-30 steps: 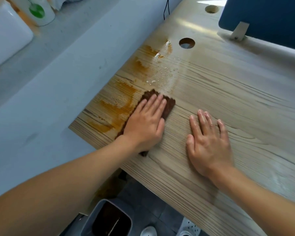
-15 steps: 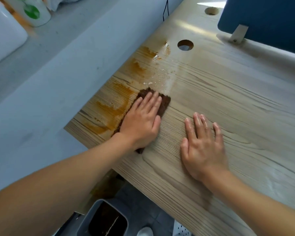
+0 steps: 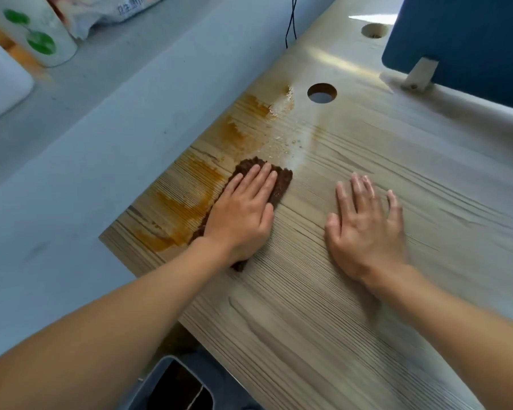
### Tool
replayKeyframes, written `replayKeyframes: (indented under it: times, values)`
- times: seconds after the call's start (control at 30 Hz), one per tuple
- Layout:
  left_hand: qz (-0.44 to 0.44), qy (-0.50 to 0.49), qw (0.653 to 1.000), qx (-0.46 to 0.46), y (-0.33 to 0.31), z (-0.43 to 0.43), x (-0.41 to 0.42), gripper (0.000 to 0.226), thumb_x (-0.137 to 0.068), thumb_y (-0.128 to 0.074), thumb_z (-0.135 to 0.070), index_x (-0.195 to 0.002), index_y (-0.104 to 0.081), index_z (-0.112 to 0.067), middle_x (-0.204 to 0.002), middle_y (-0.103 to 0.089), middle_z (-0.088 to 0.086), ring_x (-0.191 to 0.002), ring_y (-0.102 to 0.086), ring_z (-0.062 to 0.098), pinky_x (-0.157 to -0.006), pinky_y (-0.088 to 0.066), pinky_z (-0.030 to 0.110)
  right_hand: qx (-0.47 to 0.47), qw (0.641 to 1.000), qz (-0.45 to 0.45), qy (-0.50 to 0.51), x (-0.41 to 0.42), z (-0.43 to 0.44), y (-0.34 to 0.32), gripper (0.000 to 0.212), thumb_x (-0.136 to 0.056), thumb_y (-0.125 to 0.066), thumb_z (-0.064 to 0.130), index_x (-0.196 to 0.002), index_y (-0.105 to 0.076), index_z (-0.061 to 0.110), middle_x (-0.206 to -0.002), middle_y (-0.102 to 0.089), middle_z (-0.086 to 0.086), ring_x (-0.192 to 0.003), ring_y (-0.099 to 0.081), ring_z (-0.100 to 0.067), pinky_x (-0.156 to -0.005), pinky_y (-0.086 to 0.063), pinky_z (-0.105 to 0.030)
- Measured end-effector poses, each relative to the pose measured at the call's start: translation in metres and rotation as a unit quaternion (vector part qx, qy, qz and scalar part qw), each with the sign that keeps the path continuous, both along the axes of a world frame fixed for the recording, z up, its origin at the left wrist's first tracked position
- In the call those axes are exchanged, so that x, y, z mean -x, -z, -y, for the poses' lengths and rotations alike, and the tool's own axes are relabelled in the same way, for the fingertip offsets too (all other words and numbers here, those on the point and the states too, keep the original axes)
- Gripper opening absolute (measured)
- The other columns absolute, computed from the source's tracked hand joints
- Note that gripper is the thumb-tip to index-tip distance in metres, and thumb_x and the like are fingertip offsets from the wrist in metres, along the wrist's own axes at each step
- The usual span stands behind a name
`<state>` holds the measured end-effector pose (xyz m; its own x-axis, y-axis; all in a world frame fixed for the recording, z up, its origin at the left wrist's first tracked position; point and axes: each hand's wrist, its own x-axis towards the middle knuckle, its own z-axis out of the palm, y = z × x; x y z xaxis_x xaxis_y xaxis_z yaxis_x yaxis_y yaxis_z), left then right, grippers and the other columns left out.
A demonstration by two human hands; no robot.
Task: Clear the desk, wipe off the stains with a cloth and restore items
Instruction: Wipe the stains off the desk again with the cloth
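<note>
Left hand [image 3: 243, 214] presses a brown cloth [image 3: 282, 183] flat on the stained wooden desk [image 3: 352, 315].

The left fingers lie straight and close together on the cloth, which sits near the desk's left edge, at the right border of the orange stains [image 3: 187, 207]. The right hand [image 3: 367, 229] rests palm-down on bare wood beside it, fingers straight and slightly spread, holding nothing. Wet droplets [image 3: 284, 143] lie beyond the cloth, before a round cable hole [image 3: 322, 93]. A blue divider panel [image 3: 462, 39] stands at the far right.

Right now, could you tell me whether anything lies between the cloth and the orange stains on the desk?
Nothing visible does: the brown cloth, pressed flat under the left hand, lies right at the edge of the orange stains.
</note>
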<state>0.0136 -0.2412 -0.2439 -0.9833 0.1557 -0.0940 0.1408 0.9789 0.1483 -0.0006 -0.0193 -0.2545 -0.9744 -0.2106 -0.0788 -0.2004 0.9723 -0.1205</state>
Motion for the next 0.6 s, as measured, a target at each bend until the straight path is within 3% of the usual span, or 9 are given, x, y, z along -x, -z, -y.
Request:
replayKeyframes:
  times: [0.17, 0.27, 0.47, 0.6]
  values:
    - [0.004, 0.177, 0.984, 0.004, -0.005, -0.012, -0.078, 0.062, -0.102, -0.03, -0.037, -0.159, -0.018, -0.017, -0.167, -0.008, 0.0, -0.154, 0.001, 0.013, -0.125, -0.008, 0.038, -0.001, 1.0, 0.001, -0.003, -0.001, 0.002, 0.0, 0.07, -0.095, -0.012, 0.047, -0.158, -0.014, 0.018, -0.166, -0.006, -0.008, -0.153, -0.003, -0.02, -0.122, 0.0, -0.051]
    - [0.014, 0.232, 0.973, 0.002, -0.004, 0.002, -0.05, 0.061, -0.102, -0.031, -0.036, -0.159, -0.017, -0.019, -0.167, -0.009, -0.002, -0.154, 0.0, 0.011, -0.126, -0.005, 0.037, 0.002, 1.0, -0.008, 0.0, 0.001, 0.002, 0.0, 0.069, -0.095, -0.015, 0.046, -0.158, -0.019, 0.017, -0.166, -0.01, -0.01, -0.153, -0.007, -0.022, -0.122, -0.003, -0.053]
    - [0.004, 0.003, 1.0, 0.017, 0.002, -0.01, 0.051, 0.064, -0.099, -0.017, -0.04, -0.16, -0.008, -0.023, -0.168, -0.001, -0.006, -0.152, 0.01, 0.004, -0.125, 0.001, 0.035, 0.006, 1.0, -0.023, -0.002, 0.0, 0.001, 0.002, 0.067, -0.094, -0.025, 0.043, -0.153, -0.032, 0.013, -0.162, -0.024, -0.013, -0.151, -0.02, -0.026, -0.12, -0.012, -0.056]
    - [-0.023, 0.08, 0.996, 0.017, 0.001, -0.018, 0.003, 0.064, -0.1, -0.022, -0.04, -0.159, -0.015, -0.017, -0.167, -0.007, 0.001, -0.154, 0.003, 0.012, -0.125, -0.009, 0.04, 0.003, 1.0, -0.018, -0.009, -0.002, 0.0, 0.0, 0.067, -0.095, -0.024, 0.044, -0.155, -0.028, 0.014, -0.163, -0.021, -0.012, -0.152, -0.016, -0.025, -0.121, -0.011, -0.056]
